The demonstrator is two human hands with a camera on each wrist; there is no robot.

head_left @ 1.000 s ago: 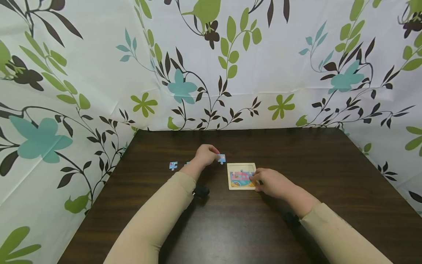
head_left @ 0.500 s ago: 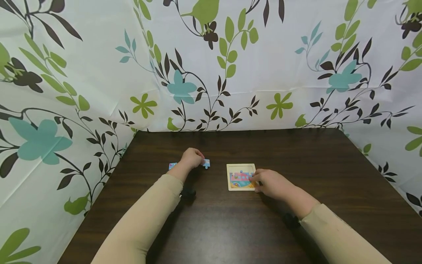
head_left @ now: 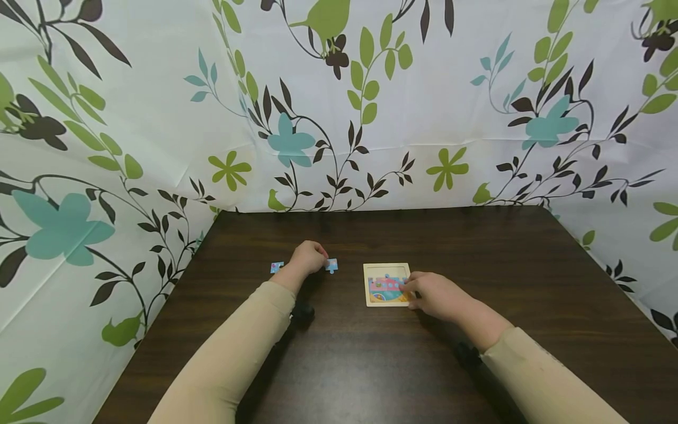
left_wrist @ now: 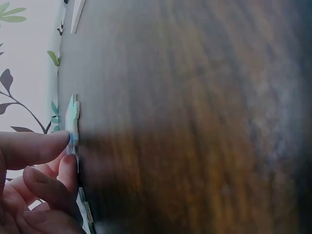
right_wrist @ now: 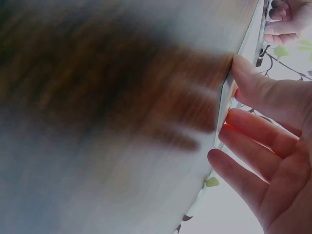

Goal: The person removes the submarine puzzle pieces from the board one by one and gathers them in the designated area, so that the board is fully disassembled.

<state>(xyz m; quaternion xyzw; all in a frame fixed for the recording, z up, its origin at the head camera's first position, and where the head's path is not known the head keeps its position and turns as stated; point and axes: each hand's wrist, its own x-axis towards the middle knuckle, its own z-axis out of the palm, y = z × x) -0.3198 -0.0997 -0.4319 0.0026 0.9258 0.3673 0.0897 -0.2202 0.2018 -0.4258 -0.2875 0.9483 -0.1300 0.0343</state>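
Observation:
My left hand (head_left: 308,257) pinches a light blue jigsaw piece (head_left: 332,265) by its left side, low over the table. In the left wrist view, the thumb and a finger hold that jigsaw piece (left_wrist: 73,117) close to the tabletop. My right hand (head_left: 434,293) holds the right edge of a square wooden puzzle tray (head_left: 373,268), its thumb by the lower right corner. Pink, blue and orange pieces fill the tray's lower part; bare wood shows above. The right wrist view has the right hand (right_wrist: 273,131) with thumb and fingers at the tray's edge (right_wrist: 225,97).
Another blue jigsaw piece (head_left: 276,267) lies left of the left hand, partly hidden by the wrist. The dark wooden table (head_left: 339,365) ends at the back against a white cloth (head_left: 339,176) with leaf and flower prints.
My left hand has carried the blue jigsaw piece leftward, away from the tray, and slightly nearer to me; over the last half second it barely moves. The right hand stays on the tray.

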